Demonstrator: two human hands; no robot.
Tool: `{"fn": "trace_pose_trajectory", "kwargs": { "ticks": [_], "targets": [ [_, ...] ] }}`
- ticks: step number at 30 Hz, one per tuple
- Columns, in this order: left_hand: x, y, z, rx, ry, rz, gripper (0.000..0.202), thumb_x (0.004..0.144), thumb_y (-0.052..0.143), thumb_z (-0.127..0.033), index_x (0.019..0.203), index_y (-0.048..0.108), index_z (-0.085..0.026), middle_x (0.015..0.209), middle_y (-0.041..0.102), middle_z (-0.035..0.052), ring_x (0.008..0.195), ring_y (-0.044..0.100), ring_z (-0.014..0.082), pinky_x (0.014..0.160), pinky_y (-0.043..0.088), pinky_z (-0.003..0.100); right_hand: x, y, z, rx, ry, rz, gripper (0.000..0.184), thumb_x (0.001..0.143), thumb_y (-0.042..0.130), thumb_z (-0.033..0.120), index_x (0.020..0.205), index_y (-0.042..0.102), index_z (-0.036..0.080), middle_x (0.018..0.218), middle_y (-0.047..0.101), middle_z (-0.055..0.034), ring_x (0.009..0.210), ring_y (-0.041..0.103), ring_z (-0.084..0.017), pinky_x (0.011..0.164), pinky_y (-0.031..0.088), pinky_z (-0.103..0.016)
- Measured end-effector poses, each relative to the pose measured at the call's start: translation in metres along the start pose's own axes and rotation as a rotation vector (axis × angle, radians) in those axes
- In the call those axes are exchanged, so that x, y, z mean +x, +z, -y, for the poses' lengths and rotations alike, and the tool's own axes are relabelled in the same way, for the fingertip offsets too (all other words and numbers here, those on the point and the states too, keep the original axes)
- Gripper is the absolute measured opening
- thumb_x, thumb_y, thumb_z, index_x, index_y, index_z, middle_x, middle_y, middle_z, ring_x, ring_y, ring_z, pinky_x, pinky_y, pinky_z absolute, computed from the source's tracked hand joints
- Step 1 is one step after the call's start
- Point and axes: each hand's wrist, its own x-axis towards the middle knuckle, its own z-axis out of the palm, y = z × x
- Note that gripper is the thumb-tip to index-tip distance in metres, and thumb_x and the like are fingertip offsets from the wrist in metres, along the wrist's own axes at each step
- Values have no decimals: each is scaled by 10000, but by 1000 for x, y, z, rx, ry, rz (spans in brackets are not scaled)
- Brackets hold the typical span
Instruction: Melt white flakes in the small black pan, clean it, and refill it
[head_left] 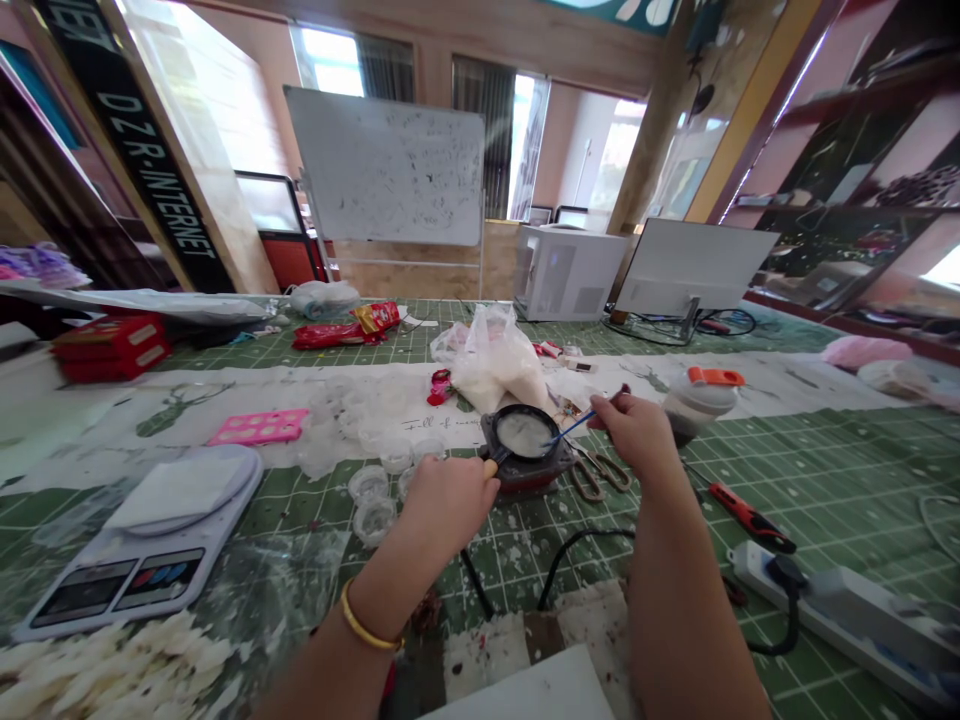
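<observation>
My left hand (448,500) is closed around the handle of a small black pan (498,458), which sits on a small dark-red hot plate (529,484). Inside the pan lies a whitish, partly cloudy material (523,434). A thin blue stirring stick (576,425) is pinched in my right hand (634,428), its lower end dipping into the pan's right side. Just right of the hot plate, scissors (588,484) lie under my right hand. Behind the pan stands a clear plastic bag (499,365) of white granules.
Clear plastic cups (374,520) stand left of the pan, with a pink mold (259,427) and a kitchen scale (165,520) farther left. On the right are an orange-lidded jar (701,395), a red utility knife (751,516) and a power strip (840,610). A black cable (577,540) runs in front.
</observation>
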Motion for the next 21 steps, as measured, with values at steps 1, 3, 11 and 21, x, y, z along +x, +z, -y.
{"fn": "trace_pose_trajectory", "kwargs": {
  "ticks": [1,3,11,21],
  "targets": [
    [0,0,0,0,5,-2,368,861,302,-380,787,582,-151,737,652,87,706,610,222,687,396,362,1,-2,-2,-9,24,-32,424,712,472,509,610,667,146,587,663,-74,557,547,-172,532,359,-274],
    [0,0,0,2,14,-9,363,860,303,-375,783,580,-153,725,650,85,694,610,226,679,398,367,2,-5,-6,13,41,-103,430,722,465,512,651,673,142,625,673,-83,601,563,-186,562,370,-282],
    [-1,-1,-1,9,-7,2,365,857,306,-387,801,580,-153,757,654,96,714,614,226,668,403,352,-8,-5,12,-17,-61,-20,370,733,473,438,656,681,142,690,674,-85,671,575,-195,626,392,-289],
    [0,2,0,21,4,-14,368,856,297,-387,804,583,-161,752,657,91,710,616,244,656,418,369,-13,1,10,150,-87,125,328,708,540,446,776,680,156,718,688,-48,715,606,-196,676,415,-289]
  ]
}}
